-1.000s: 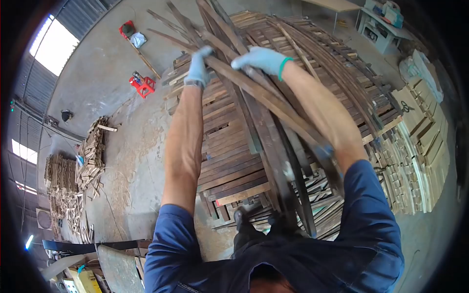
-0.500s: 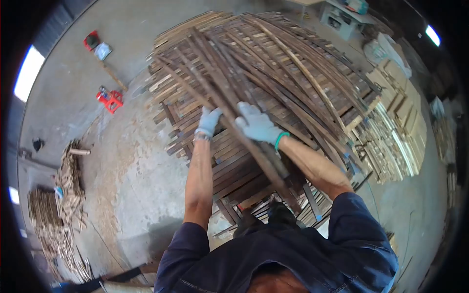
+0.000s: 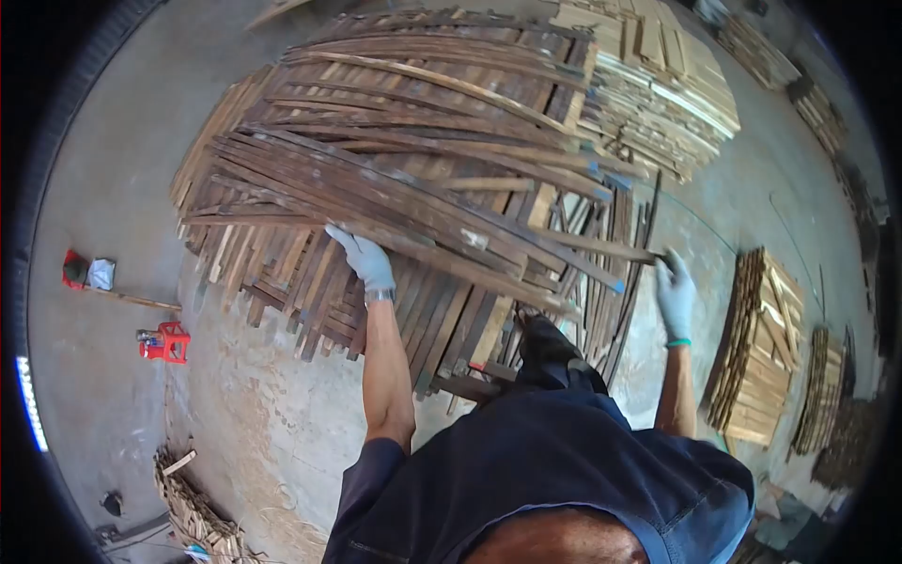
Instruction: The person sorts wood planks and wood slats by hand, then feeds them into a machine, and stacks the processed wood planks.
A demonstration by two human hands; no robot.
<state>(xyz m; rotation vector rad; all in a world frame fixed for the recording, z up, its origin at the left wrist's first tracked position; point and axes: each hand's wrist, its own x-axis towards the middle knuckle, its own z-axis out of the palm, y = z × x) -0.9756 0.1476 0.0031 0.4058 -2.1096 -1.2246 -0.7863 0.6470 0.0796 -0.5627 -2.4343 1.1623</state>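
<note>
Long dark wooden strips [image 3: 376, 193] lie loosely bundled across the top of a big wood stack. My left hand [image 3: 365, 260], in a pale glove, is at the near edge of this bundle, its fingers stretched out against the strips. Off to the right, my right hand [image 3: 675, 296], also gloved, has its fingertips closed at the end of one wooden strip [image 3: 601, 246] that sticks out past the others. Some of the strips have blue-marked ends.
Under the bundle, crosswise strips [image 3: 319, 291] form the stack. Pale boards [image 3: 658, 85] lie beyond it, and another board pile [image 3: 759, 348] stands at the right. On the floor at left are a red stool [image 3: 167, 342] and a bundle of wood pieces [image 3: 197, 503].
My view has turned, so the stack appears rotated. My hands have moved far apart: the right has gone from the middle of the strips to a strip's right end, while the left stays at the near edge.
</note>
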